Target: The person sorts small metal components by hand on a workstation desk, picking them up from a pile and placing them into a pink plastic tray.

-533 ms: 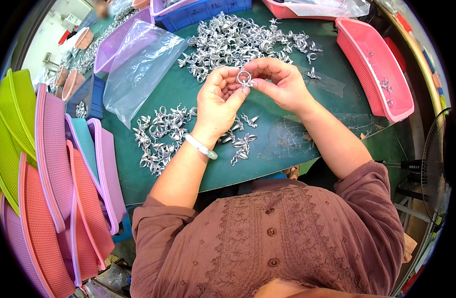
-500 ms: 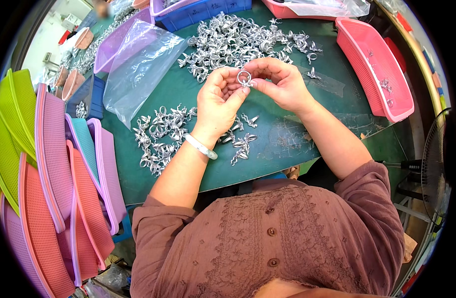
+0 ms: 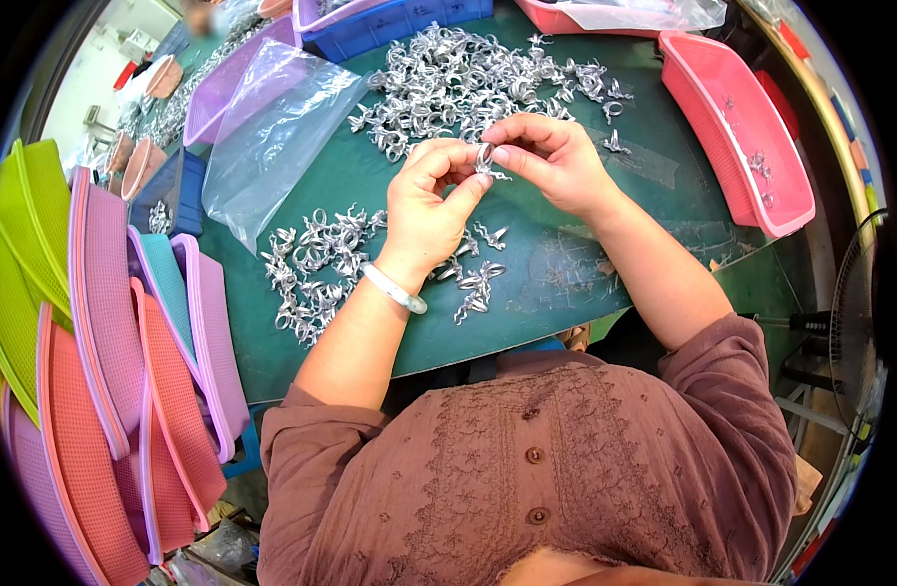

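Note:
Between the fingertips of both hands is a silvery metal ring [image 3: 484, 159] with wavy prongs at its lower end. My left hand [image 3: 432, 195], with a pale bangle [image 3: 395, 289] on its wrist, pinches it from the left. From the right, my right hand [image 3: 551, 164] grips the ring's upper part between thumb and forefinger. A large heap of similar rings [image 3: 453, 83] lies just beyond the hands. To the left of my left wrist is a smaller heap [image 3: 316, 269], and a few rings [image 3: 479, 290] lie to its right.
A clear plastic bag [image 3: 282, 146] lies across a purple basket [image 3: 209, 103] at the left. A pink basket [image 3: 736, 146] with a few rings stands at the right, a blue crate [image 3: 399, 29] at the back. Stacked coloured baskets [image 3: 106, 313] crowd the left; a fan [image 3: 854, 332] stands far right.
The ring has been turned between my fingers: its round opening faced up before and now shows nearly edge-on. My right fingers have closed in on its upper part.

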{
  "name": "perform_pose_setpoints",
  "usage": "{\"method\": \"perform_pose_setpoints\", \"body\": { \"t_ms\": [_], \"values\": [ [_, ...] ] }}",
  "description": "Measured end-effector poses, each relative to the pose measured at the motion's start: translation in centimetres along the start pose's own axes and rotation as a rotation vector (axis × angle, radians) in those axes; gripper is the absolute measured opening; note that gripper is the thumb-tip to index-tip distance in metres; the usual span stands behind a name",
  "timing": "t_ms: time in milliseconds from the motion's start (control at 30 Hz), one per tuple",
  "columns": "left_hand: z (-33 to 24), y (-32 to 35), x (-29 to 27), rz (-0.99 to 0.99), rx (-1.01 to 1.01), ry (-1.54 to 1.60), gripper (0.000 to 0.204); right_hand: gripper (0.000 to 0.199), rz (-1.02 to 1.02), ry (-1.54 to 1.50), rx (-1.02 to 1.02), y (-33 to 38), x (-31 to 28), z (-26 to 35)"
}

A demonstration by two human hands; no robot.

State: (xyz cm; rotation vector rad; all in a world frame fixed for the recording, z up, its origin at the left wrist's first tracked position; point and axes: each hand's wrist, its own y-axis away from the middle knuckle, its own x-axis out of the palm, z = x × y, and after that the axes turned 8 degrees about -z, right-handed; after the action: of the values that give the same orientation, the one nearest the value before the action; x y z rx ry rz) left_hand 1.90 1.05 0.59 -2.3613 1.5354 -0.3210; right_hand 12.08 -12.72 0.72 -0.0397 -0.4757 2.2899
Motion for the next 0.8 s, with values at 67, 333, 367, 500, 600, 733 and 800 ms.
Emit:
{"method": "perform_pose_setpoints", "body": {
  "t_ms": [67,333,367,500,600,733,800],
  "values": [
    [-0.2,0.0,0.0,0.008,0.008,-0.022,0.019,0.016,-0.002,0.025,-0.007,0.0,-0.1,0.0],
    [-0.3,0.0,-0.2,0.045,0.149,-0.274,0.019,0.012,0.058,0.068,0.002,-0.2,-0.4,0.3],
    [-0.2,0.1,-0.2,0.053,0.150,-0.284,0.019,0.011,0.077,0.053,0.025,-0.1,-0.5,0.3],
    [0.9,-0.1,0.0,0.116,-0.165,-0.088,0.016,0.009,0.073,0.048,0.088,-0.3,-1.2,0.0],
    [-0.3,-0.7,0.0,0.155,-0.352,0.053,0.014,0.010,0.036,0.062,0.119,-0.4,-1.3,-0.3],
    [-2.6,-4.8,-0.9,0.113,-0.452,0.037,0.012,0.009,-0.109,0.231,0.092,-1.0,-1.6,-0.5],
    [-2.2,-8.8,-1.2,0.108,-0.462,0.008,0.008,0.009,-0.158,0.323,0.049,-1.1,-2.1,-0.9]
  ]
}}
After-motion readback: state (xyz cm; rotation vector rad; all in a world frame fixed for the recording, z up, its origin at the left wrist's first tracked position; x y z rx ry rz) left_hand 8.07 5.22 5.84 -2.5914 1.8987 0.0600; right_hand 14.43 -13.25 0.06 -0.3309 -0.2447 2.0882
